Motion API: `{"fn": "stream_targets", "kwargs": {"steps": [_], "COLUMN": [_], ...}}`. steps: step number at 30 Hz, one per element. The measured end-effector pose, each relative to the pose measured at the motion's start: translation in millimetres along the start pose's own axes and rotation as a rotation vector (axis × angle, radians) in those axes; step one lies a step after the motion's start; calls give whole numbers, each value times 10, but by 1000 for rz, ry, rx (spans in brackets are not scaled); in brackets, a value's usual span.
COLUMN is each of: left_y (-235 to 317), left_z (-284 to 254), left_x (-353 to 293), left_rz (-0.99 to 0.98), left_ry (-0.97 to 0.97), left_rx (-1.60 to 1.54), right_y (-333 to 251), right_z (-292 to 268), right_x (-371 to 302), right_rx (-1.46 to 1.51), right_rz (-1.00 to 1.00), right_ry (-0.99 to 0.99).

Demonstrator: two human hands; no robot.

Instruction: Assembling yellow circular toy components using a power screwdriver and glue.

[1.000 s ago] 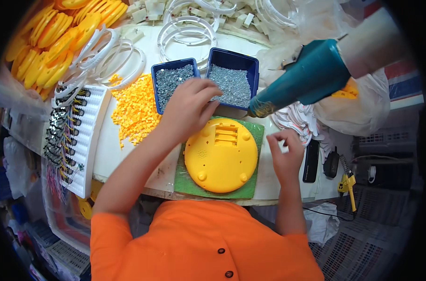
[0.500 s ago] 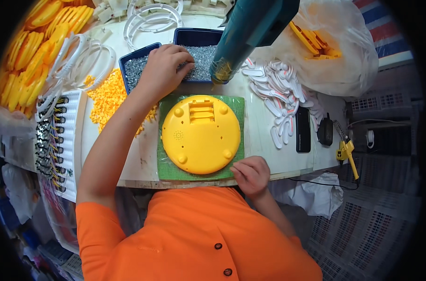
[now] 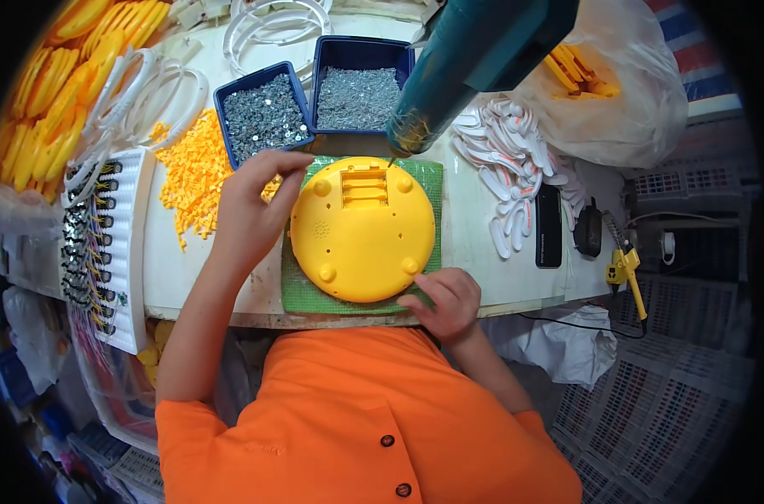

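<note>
A round yellow plastic casing [image 3: 361, 252] lies on a green mat [image 3: 296, 290], its open battery compartment at the far side. My left hand [image 3: 260, 197] is raised beside the casing's far left edge. Its thumb and forefinger come together in a pinch; anything between them is too small to make out. My right hand [image 3: 449, 304] is at the casing's near right rim. Its forefinger and thumb reach to the rim, while the other fingers curl in and hide whatever they may hold. A teal power screwdriver [image 3: 449, 76] hangs point down over the casing's far right edge.
Two dark blue bins, one with washer-like metal bits [image 3: 264, 118] and one with screws [image 3: 357, 97], stand behind the mat. Small orange parts [image 3: 193, 176] are heaped left. White curved pieces [image 3: 508, 168], a black phone [image 3: 548, 227] and a yellow-handled tool [image 3: 626, 273] lie right.
My left hand has come back from the bins toward me, beside the casing. My right hand's forefinger and thumb have spread at the rim. The whole view has shifted slightly.
</note>
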State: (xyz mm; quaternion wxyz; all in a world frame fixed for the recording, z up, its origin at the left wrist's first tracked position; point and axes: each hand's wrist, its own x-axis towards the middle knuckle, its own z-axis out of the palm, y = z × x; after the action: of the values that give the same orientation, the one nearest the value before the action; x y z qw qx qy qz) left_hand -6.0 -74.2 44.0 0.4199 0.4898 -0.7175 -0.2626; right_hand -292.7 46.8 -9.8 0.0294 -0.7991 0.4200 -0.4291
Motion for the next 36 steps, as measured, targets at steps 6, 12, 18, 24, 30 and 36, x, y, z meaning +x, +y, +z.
{"fn": "stream_targets", "kwargs": {"steps": [6, 12, 18, 24, 30, 36], "left_y": [155, 295, 152, 158, 140, 116], "left_z": [-194, 22, 96, -32, -17, 634], "left_x": [-635, -890, -981, -822, -177, 371], "left_rz": [-56, 305, 345, 327, 287, 380], "left_ry": [-144, -212, -209, -213, -96, -312], "left_rx": [5, 75, 124, 65, 92, 301], "right_y": [192, 279, 485, 245, 42, 61], "right_z": [-192, -189, -90, -210, -243, -23], "right_x": [292, 1417, 2220, 2229, 1753, 1383], "right_rx": [31, 411, 895, 965, 1450, 1433], "right_rz": [57, 269, 119, 187, 395, 433], "right_ry": [89, 168, -284, -307, -109, 153]}}
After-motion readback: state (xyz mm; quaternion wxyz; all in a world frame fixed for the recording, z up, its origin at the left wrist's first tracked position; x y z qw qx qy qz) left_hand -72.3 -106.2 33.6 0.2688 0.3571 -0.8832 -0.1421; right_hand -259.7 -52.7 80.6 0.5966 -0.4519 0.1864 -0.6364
